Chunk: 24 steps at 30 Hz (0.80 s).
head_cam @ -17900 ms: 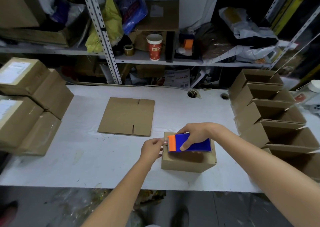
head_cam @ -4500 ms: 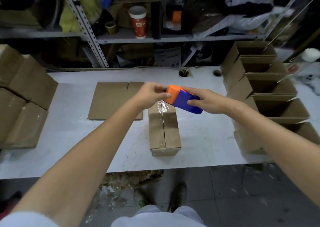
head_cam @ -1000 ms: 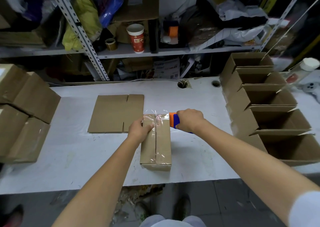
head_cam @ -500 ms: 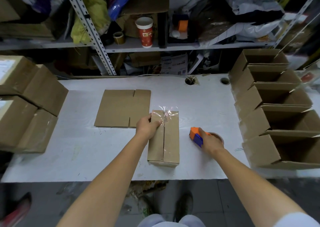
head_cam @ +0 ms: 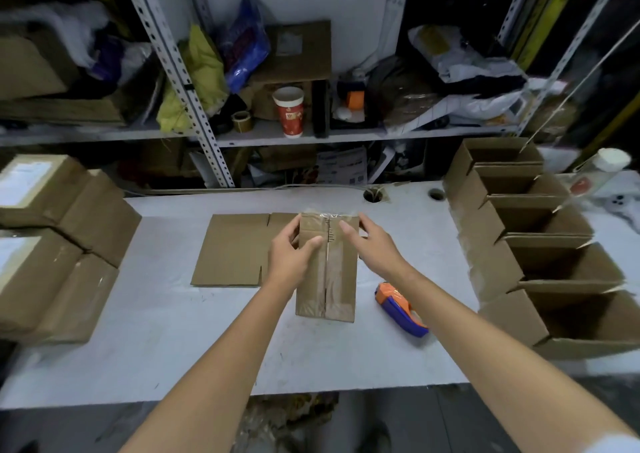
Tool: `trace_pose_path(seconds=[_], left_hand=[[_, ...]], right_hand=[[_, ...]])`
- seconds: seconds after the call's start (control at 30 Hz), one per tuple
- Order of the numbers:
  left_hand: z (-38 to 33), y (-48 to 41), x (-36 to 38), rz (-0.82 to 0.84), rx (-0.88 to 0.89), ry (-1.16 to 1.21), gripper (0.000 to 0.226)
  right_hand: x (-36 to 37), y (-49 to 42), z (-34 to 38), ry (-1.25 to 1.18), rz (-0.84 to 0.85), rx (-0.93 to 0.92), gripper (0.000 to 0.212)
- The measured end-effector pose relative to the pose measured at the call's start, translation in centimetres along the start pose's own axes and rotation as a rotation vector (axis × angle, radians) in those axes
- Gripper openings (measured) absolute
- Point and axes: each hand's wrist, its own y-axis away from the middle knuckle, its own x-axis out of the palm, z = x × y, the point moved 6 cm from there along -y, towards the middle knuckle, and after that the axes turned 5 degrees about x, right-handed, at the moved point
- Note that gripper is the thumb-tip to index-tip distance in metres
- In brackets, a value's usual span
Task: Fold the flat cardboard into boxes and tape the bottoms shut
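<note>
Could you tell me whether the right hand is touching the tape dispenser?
Apart. In the head view the right hand is at the taped box; the tape dispenser lies separately on the table.

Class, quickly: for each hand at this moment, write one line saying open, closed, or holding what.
Left hand: grips the taped box at its far left edge.
Right hand: grips the same box at its far right edge, thumb on top.
</note>
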Motion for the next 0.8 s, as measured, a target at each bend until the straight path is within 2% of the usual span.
trace_pose_path(seconds=[0.13,0.23,0.3,0.4,0.57,0.7,0.8], left_hand=[[-0.5,-0.3,-1.0,-0.026,-0.007,-0.052,0.064],[-1.0,-0.5,-1.9,-0.003,-0.052,-0.067,0.061],[-1.0,-0.7,-2.2,-0.008,-0.079,-0.066,0.045],[-1.0,-0.7,-2.4,-0.043,-0.091,-0.068,0.026],[-0.9,-0.4,-2.3,-0.070,-0.077,-0.016,0.035],[-1.0,-0.2,-1.0,-0.011,-0.057,-0.047,0.043],[-0.9,-0.2,-0.7,-0.026,-0.047,-0.057,0.048]], right_hand=[[1.7,-1.3,0.1,-0.062,-0.004,-0.037,0.099],[1.8,0.3,1.4,-0.050,-0.013,-0.071,0.086],[2.2,0.8,1.8,-0.029,-0.006,-0.121,0.075],[2.5,0.8,1.8,-0.023,-0.001,-0.160,0.073],[2.2,0.8,2.1,-0.094,0.036,-0.094,0.072],[1.9,0.3,1.7,-0.117,-0.021,-0.063,0.040],[2.0,0.5,1.6,-0.124,-0.040,-0.065,0.038]])
